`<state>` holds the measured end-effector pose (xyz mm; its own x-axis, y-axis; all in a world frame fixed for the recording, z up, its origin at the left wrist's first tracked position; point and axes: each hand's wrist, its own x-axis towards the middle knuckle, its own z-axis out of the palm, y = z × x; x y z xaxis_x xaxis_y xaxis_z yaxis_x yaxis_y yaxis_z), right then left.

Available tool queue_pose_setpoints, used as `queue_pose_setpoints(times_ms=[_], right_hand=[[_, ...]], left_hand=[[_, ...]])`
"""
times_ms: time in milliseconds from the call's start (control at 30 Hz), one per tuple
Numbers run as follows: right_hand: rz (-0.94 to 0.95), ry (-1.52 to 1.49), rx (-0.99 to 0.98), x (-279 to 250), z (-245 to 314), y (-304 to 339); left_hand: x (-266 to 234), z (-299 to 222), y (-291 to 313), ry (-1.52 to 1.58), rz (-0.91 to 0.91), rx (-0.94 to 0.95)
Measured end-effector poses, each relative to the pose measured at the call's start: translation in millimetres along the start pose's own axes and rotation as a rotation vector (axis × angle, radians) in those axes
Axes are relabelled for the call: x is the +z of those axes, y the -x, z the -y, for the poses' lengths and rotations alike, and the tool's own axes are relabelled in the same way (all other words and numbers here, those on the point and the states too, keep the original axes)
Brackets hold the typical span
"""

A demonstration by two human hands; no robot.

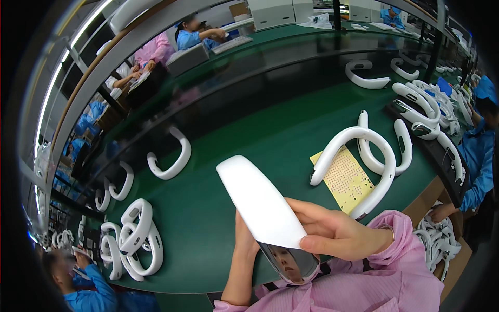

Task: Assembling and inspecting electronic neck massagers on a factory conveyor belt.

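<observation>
A white curved neck fan (262, 200) with a mirror-like dark end is held up close in front of me. My right hand (332, 231) grips its right side, thumb on the front face near the shiny end. Behind it is my left hand (245, 236), closed on the far side, with its fingers mostly hidden. To the right, another white C-shaped neck fan (382, 151) lies partly over a yellow perforated board (347, 182). A further white curved piece (403, 148) rests beside it.
The green bench (197, 223) carries a stack of white neck fans (140, 239) at left and single ones (174, 156) farther off. At right stand a black tray (439, 161) of fans and a cardboard box (423, 200) of white parts. A co-worker in blue (475, 161) reaches into the box.
</observation>
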<state>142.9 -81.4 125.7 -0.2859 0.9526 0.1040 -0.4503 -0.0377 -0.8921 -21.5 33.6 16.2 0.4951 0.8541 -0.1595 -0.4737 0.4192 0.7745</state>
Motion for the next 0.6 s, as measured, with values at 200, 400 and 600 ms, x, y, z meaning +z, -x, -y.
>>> queue_pose_setpoints(times_ms=[200,400,600], right_hand=[[-0.321,0.982,-0.461,-3,8,-13],[-0.272,1.003,-0.61,-70,12,-14],[-0.559,0.688,-0.455,-72,7,-3]], left_hand=[[-7,7,3,-0.196,-0.045,-0.074],[1,-46,33,-0.005,0.275,-0.134],[-7,-65,31,-0.466,0.425,0.24]])
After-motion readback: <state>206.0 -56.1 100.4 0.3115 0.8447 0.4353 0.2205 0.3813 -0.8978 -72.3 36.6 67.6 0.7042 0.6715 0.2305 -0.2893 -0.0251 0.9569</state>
